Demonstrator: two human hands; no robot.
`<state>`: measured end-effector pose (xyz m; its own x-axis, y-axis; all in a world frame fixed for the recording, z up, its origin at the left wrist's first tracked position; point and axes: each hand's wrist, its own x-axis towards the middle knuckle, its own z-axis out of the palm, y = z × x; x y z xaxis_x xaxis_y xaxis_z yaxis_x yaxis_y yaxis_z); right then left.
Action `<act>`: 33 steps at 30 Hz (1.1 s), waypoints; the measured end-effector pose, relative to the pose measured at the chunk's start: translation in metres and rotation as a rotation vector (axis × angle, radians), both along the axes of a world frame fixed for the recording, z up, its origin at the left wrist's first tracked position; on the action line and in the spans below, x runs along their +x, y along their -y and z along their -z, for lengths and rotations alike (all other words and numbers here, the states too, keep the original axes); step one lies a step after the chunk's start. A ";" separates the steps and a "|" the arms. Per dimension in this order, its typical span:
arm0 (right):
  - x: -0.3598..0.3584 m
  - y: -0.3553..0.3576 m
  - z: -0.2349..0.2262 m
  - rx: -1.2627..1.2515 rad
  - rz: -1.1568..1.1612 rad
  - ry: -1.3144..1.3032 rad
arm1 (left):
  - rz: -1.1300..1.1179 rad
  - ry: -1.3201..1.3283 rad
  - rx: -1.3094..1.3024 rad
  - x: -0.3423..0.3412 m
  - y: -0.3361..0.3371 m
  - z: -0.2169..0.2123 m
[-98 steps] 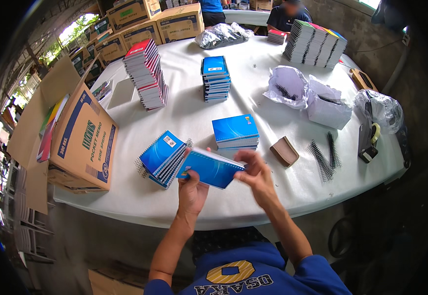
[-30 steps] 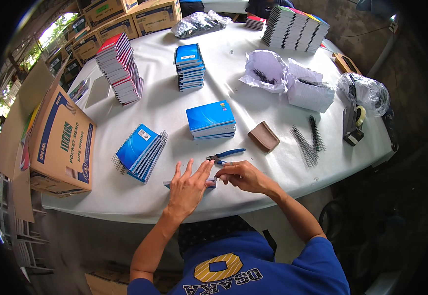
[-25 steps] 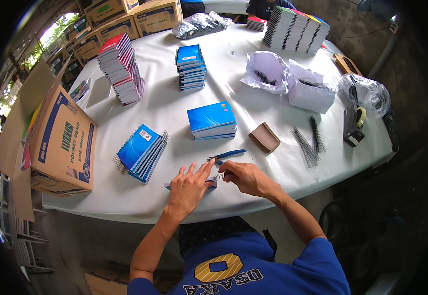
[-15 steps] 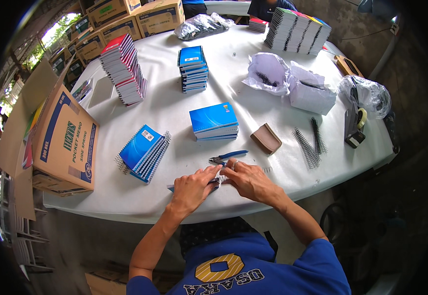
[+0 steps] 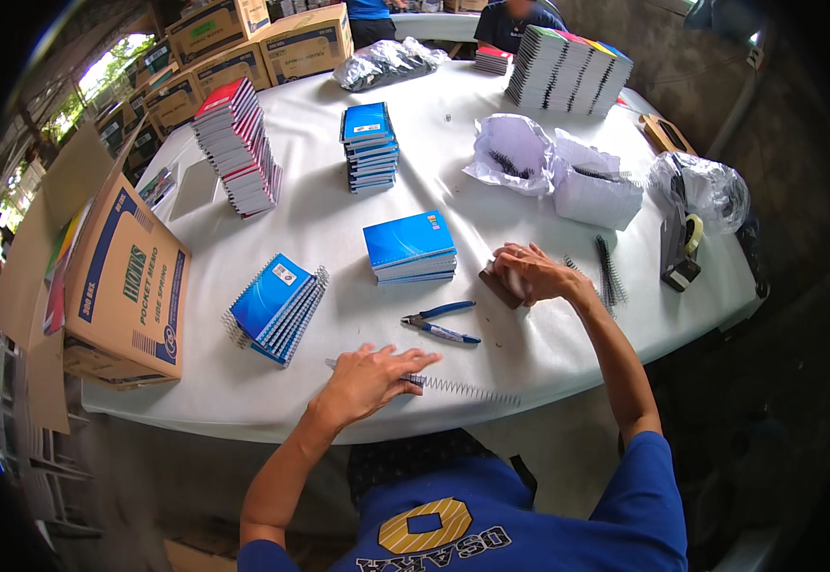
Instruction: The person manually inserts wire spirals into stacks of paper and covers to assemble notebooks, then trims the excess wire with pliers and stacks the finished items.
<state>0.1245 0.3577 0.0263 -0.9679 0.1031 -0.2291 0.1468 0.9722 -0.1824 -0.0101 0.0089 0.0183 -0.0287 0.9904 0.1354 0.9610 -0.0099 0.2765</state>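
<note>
My left hand (image 5: 367,377) lies over a small notebook (image 5: 415,379) near the table's front edge and grips it between thumb and fingers; most of the notebook is hidden beneath the hand. From its right end a long spiral wire (image 5: 474,389) stretches out over the table. Further right, my right hand (image 5: 541,274) has its fingers around a brown block with a hollowed top (image 5: 503,289), partly covered by the hand. Blue-handled cutting pliers (image 5: 417,319) lie spread between the two hands.
Blue notebooks stand in a near stack (image 5: 405,243), a taller stack (image 5: 369,143) and a fanned pile (image 5: 277,305). An open carton (image 5: 134,286) is at left. Loose spiral wires (image 5: 610,272), paper-wrapped wires (image 5: 598,195) and a tape dispenser (image 5: 679,257) sit to the right. People are across the table.
My right hand has left the notebook and pliers and moved right onto the brown block. The pliers now lie on the table. My left hand stays at the notebook, its wire now showing.
</note>
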 end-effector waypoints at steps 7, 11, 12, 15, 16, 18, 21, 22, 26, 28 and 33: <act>-0.020 0.076 -0.020 -0.868 -0.296 0.143 | -0.308 -0.142 -0.136 -0.005 0.001 -0.007; -0.032 0.086 -0.014 -0.906 -0.283 0.182 | -0.223 -0.140 0.070 -0.010 0.003 0.006; -0.032 0.088 -0.017 -0.990 -0.332 0.130 | -0.224 -0.149 0.069 -0.008 0.004 0.006; -0.037 0.096 -0.018 -0.883 -0.303 0.160 | -0.235 -0.153 0.075 -0.009 0.002 0.004; -0.039 0.096 -0.017 -0.817 -0.279 0.169 | -0.237 -0.156 0.079 -0.009 0.003 0.003; -0.035 0.090 -0.011 -0.952 -0.325 0.087 | -0.291 -0.133 -0.037 -0.007 0.005 0.001; -0.041 0.097 0.001 -0.944 -0.333 0.044 | -0.274 -0.093 -0.031 -0.009 0.004 -0.004; -0.045 0.101 0.002 -0.797 -0.296 0.077 | -0.277 -0.097 -0.032 -0.010 0.006 -0.003; -0.041 0.100 -0.015 -1.014 -0.428 0.001 | -0.304 -0.110 0.011 -0.012 0.009 -0.002; -0.047 0.109 -0.019 -0.904 -0.356 0.098 | -0.322 -0.148 0.001 -0.015 0.014 -0.003; -0.051 0.108 -0.018 -0.981 -0.364 0.006 | -0.354 -0.148 -0.001 -0.021 0.018 -0.008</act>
<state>0.0737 0.2494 0.0448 -0.9018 -0.4280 -0.0592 -0.1217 0.3833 -0.9156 -0.0307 -0.0091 0.0263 -0.3495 0.9226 0.1631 0.9343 0.3301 0.1349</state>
